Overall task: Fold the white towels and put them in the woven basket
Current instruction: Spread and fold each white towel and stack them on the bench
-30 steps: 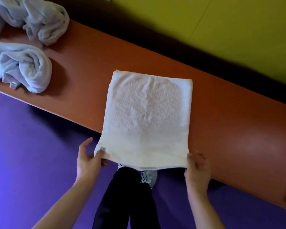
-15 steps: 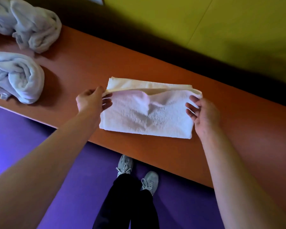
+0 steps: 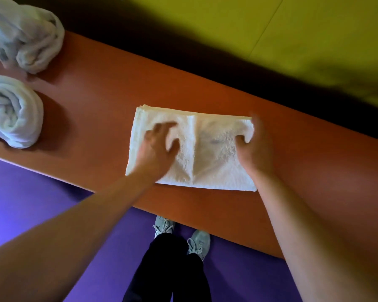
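A white towel (image 3: 207, 162) lies folded into a wide rectangle on the orange table (image 3: 100, 99), with a crease down its middle. My left hand (image 3: 157, 147) rests on its left half with fingers spread, blurred by motion. At the towel's right end my right hand (image 3: 256, 149) holds the edge, with the thumb on top and the fingers curled round the far corner. No woven basket is in view.
Two crumpled, loosely rolled white towels sit at the table's left end, one near the front edge (image 3: 11, 112) and one farther back (image 3: 28, 38). A yellow wall (image 3: 249, 29) runs behind the table. My feet (image 3: 181, 234) stand on the purple floor below.
The towel's near half was lifted off the table edge and folded over onto the far half. Both hands then left the far corners; the left now lies on top, the right holds the right end.
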